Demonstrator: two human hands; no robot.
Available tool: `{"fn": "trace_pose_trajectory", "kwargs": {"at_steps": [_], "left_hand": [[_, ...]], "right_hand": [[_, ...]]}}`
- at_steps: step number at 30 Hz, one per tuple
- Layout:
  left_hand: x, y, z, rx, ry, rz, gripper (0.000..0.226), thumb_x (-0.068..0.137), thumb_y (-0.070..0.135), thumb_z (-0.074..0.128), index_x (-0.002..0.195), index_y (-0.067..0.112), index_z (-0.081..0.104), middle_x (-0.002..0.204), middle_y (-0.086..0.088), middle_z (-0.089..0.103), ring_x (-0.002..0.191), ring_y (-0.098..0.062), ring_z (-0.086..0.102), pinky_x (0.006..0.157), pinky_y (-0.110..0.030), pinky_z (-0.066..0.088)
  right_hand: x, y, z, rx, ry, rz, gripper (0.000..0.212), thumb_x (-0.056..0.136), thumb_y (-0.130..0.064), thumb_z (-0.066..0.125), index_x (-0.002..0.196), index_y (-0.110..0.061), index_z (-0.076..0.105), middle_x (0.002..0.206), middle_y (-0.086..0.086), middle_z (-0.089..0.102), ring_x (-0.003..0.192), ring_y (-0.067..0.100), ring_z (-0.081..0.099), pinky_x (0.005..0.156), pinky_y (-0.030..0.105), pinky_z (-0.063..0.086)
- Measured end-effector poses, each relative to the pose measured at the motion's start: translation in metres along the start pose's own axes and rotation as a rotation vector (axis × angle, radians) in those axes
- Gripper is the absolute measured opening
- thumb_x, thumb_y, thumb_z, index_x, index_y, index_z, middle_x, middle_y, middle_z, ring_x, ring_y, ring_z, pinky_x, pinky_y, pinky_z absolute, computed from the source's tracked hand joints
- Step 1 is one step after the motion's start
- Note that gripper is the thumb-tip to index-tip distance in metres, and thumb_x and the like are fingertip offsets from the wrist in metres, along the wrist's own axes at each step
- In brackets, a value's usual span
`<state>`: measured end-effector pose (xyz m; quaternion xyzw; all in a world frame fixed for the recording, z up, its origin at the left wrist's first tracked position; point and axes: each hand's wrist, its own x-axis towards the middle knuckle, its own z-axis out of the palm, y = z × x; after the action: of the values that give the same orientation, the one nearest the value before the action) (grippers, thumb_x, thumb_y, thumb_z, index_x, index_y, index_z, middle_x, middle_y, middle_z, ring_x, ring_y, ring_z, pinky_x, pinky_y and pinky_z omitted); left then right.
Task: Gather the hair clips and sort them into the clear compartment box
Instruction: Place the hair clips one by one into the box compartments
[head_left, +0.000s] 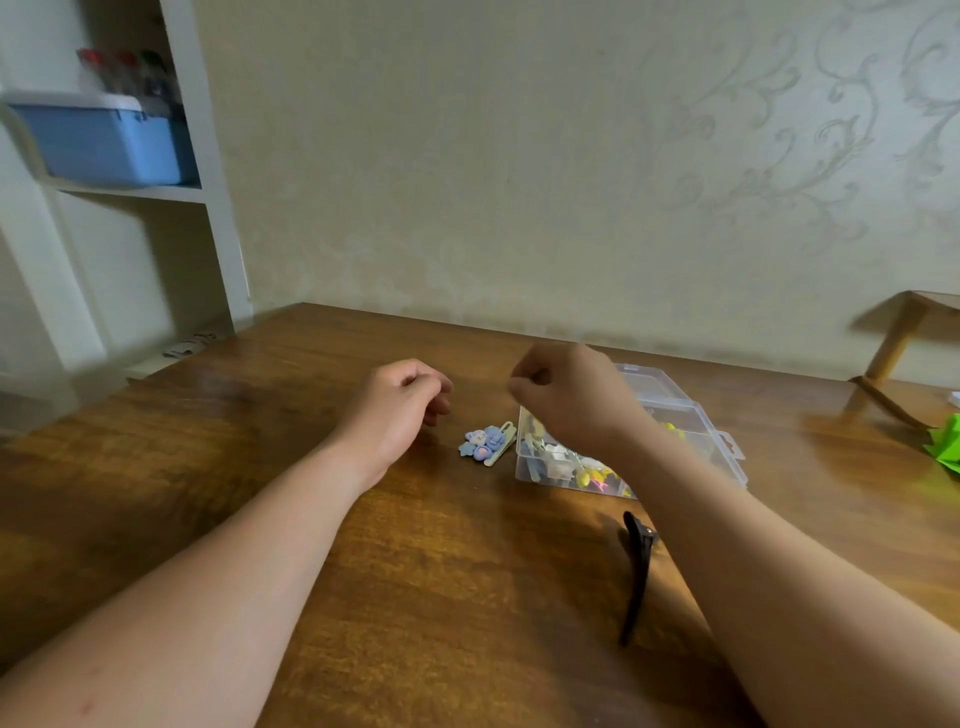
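We locate the clear compartment box (717, 457) on the wooden table (182, 441), right of centre and open at the top. Its near compartments hold a mix of small hair clips (566, 467) (yellow, white and pink parts show through the wall; single pieces are too small to separate). The right hand (566, 400) hovers over the left end of the box with its fingers curled tight and the tips drawn together; we cannot tell whether they pinch a clip or hold nothing. The left hand (400, 410) hangs above the table to the left, with its fingers loosely curled and relaxed and no object visible in them. A blue clip (485, 444) with a moulded decoration lies flat on the table just beside the left wall of the box, between the left hand and the box. A long black clip (638, 566) lies on the table on the near side of the box, partly covered by the right forearm. A green object (948, 441) sits at the right edge, and a blue bin (104, 140) stands on a shelf at far left.
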<state>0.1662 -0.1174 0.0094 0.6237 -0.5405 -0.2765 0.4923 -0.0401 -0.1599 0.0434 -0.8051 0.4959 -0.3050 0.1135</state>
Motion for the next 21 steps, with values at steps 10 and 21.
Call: {"fn": "trace_pose_trajectory", "kwargs": {"at_steps": [10,21], "left_hand": [[0.001,0.001,-0.001,-0.019,0.001,-0.019,0.028,0.110,0.018,0.051,0.106,0.016,0.078,0.094,-0.008,0.078,0.086,-0.021,0.070,0.073,-0.030,0.053],[0.005,-0.005,0.001,-0.067,0.011,0.002,0.028,0.109,0.016,0.053,0.098,0.016,0.079,0.089,-0.010,0.077,0.084,-0.024,0.068,0.080,-0.040,0.055]], "right_hand": [[0.007,-0.049,0.011,-0.760,-0.446,-0.321,0.024,0.099,-0.027,0.063,0.121,-0.029,0.070,0.123,-0.004,0.068,0.126,0.025,0.053,0.105,0.050,0.035],[-0.003,-0.044,0.012,-0.660,-0.357,-0.394,0.026,0.102,-0.028,0.060,0.126,-0.030,0.069,0.113,-0.003,0.072,0.111,0.025,0.064,0.096,0.043,0.040]]}}
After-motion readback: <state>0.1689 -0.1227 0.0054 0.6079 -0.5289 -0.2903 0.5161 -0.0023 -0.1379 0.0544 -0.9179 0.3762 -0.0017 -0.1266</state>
